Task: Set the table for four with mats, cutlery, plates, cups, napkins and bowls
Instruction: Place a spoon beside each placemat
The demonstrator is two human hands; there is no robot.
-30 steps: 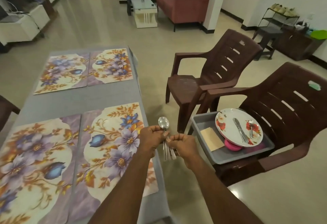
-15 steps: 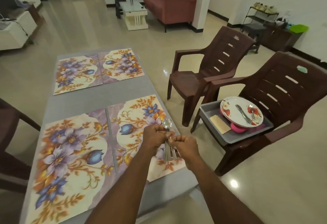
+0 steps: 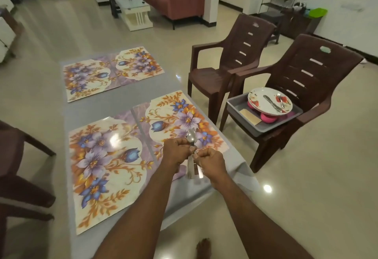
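Both forearms extend forward over the near right corner of the grey tabletop (image 3: 98,106), hands meeting above the right near floral placemat (image 3: 178,113). The left hand (image 3: 177,152) has its fingers curled around a bundle of shiny metal spoons (image 3: 191,156), 1 bowl projecting upward past the knuckles and the handles hanging below. The right hand (image 3: 210,161), also curled, pinches the same bundle from the right side. 4 floral placemats lie on the tabletop. A grey plastic tray (image 3: 239,105) sits on the nearer brown plastic chair (image 3: 315,74), carrying a white floral plate (image 3: 257,100) with cutlery on it.
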